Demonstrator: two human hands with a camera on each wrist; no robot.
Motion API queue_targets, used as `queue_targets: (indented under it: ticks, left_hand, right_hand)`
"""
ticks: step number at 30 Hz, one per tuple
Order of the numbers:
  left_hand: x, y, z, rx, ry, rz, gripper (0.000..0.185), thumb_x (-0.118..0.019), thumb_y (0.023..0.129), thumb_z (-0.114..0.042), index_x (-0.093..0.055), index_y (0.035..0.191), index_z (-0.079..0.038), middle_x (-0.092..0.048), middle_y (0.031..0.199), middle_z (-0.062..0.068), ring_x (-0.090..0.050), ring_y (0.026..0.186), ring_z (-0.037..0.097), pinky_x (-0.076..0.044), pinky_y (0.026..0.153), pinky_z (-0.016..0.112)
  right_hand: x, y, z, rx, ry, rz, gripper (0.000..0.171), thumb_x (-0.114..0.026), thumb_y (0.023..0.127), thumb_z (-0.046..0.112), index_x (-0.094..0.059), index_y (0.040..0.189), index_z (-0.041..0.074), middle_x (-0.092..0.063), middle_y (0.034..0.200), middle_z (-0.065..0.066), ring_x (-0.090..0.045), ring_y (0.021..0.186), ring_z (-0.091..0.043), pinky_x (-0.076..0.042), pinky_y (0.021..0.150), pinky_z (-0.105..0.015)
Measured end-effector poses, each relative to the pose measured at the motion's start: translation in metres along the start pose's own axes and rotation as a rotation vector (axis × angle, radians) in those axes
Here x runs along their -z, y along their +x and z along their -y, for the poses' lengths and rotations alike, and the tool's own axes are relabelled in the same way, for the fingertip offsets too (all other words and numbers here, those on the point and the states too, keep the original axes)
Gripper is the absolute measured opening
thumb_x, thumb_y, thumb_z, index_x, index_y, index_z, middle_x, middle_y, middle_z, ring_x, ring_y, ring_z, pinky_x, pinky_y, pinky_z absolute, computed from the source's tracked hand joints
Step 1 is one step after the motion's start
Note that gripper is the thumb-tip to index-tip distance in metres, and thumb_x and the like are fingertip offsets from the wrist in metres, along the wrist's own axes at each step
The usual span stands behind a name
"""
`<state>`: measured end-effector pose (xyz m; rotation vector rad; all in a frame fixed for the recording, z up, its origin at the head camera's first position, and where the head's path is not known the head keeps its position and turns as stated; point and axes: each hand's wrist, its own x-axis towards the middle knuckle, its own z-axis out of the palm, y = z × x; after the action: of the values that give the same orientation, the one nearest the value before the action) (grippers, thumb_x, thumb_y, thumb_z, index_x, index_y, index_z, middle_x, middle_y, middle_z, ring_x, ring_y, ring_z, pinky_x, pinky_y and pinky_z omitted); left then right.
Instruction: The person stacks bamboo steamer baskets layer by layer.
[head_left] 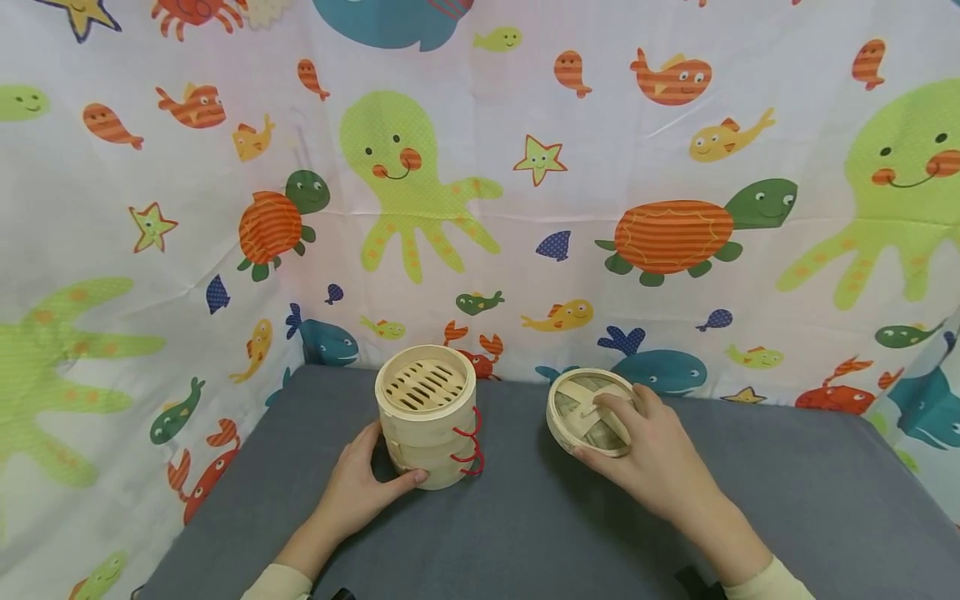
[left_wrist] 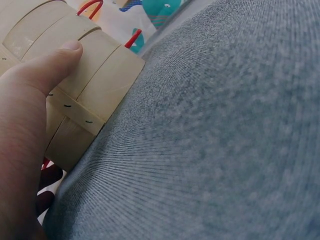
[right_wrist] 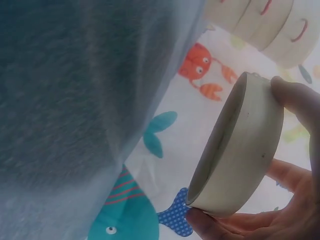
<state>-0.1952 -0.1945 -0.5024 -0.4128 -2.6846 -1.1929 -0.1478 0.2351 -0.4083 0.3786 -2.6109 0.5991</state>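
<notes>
A stack of bamboo steamer baskets with red loop handles stands uncovered on the grey table. My left hand grips its lower tiers, thumb across the front; the left wrist view shows that thumb on the steamer wall. My right hand holds the woven bamboo lid tilted above the table to the right of the stack, fingers curled round its rim. In the right wrist view the lid appears edge-on between thumb and fingers, with the steamer stack beyond it.
A sea-animal printed cloth hangs behind and along the left and right sides of the table. Grey table surface stretches in front of and between the hands.
</notes>
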Motion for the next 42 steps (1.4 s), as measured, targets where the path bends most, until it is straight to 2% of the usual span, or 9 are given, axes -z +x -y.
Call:
queue_targets:
  ticks: [6,10,20,28,35,42]
  left_hand:
    - [-0.001,0.000,0.001,0.004,-0.003,0.001,0.108,-0.092,0.085,-0.059,-0.043,0.167,-0.008,-0.052,0.163,0.016,-0.049,0.148,0.043,-0.039,0.115,0.073]
    - [-0.001,0.000,0.001,-0.006,-0.004,-0.006,0.108,-0.092,0.084,-0.058,-0.043,0.166,-0.008,-0.053,0.162,0.016,-0.050,0.147,0.043,-0.039,0.115,0.073]
    - [-0.001,0.000,0.001,-0.008,-0.006,-0.009,0.107,-0.092,0.085,-0.058,-0.043,0.166,-0.009,-0.052,0.163,0.016,-0.050,0.147,0.044,-0.039,0.115,0.073]
    - [-0.001,0.000,0.002,-0.016,0.008,-0.015,0.107,-0.092,0.085,-0.058,-0.043,0.167,-0.009,-0.052,0.163,0.015,-0.050,0.147,0.043,-0.039,0.114,0.073]
    - [-0.002,0.000,0.001,-0.010,-0.004,-0.014,0.109,-0.092,0.084,-0.060,-0.043,0.167,-0.009,-0.052,0.163,0.015,-0.049,0.148,0.043,-0.039,0.115,0.072]
    - [-0.002,-0.001,0.001,-0.003,0.000,-0.018,0.109,-0.092,0.084,-0.060,-0.043,0.167,-0.009,-0.052,0.163,0.016,-0.050,0.147,0.043,-0.040,0.114,0.072]
  right_hand:
    - [0.000,0.006,0.010,-0.029,0.033,0.028,0.067,-0.089,0.086,0.062,-0.070,0.136,0.022,-0.055,0.144,-0.034,-0.060,0.122,-0.062,-0.050,0.095,-0.077]
    - [0.000,0.010,0.017,-0.039,0.041,0.043,0.067,-0.088,0.087,0.063,-0.070,0.137,0.022,-0.053,0.147,-0.034,-0.058,0.125,-0.062,-0.050,0.097,-0.077]
    - [-0.001,0.024,0.026,0.021,0.060,-0.007,0.065,-0.089,0.086,0.061,-0.070,0.136,0.024,-0.058,0.141,-0.029,-0.062,0.117,-0.052,-0.053,0.091,-0.071]
    - [-0.002,0.037,0.040,0.016,0.102,0.001,0.066,-0.089,0.085,0.061,-0.070,0.137,0.024,-0.054,0.149,-0.029,-0.057,0.126,-0.058,-0.051,0.097,-0.073]
    - [-0.001,0.047,0.051,0.061,0.115,-0.024,0.066,-0.091,0.085,0.058,-0.070,0.137,0.024,-0.056,0.141,-0.026,-0.059,0.119,-0.051,-0.054,0.090,-0.065]
    - [-0.001,0.057,0.060,0.084,0.124,-0.048,0.064,-0.091,0.085,0.056,-0.071,0.136,0.023,-0.056,0.142,-0.030,-0.057,0.126,-0.054,-0.052,0.096,-0.070]
